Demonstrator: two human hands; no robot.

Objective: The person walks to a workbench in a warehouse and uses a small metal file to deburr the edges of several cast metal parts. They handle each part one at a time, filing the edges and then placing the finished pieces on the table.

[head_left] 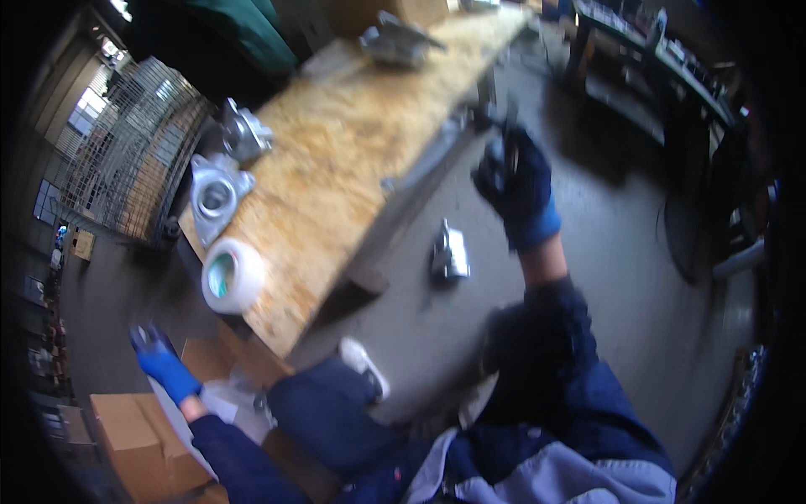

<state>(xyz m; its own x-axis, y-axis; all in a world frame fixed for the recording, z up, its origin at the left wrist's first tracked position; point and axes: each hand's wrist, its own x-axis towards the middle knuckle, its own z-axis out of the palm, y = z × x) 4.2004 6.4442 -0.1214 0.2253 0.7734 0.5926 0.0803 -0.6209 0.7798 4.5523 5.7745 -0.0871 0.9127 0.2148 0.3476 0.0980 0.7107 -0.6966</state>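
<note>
My left hand (166,367), in a blue glove with dark fingers, reaches out low on the left beside an open cardboard box (138,433). Its fingers look stretched and apart, though blurred. A white sheet (222,403) lies by that wrist, partly behind the forearm. Raised on the right, my gloved right hand (519,189) has bent fingers around a dark, narrow thing that motion smears beyond naming. On the plywood bench top between them, a roll of white tape (243,277) rests at the near corner, close to a flanged silver metal casting (217,197).
Another metal casting (245,133) sits at the bench's left edge, and one more (399,42) towards its far end. A silver metal part (452,252) stands on the floor right of the bench. A wire cage (134,143) is far left; a dark workbench (655,67) far right.
</note>
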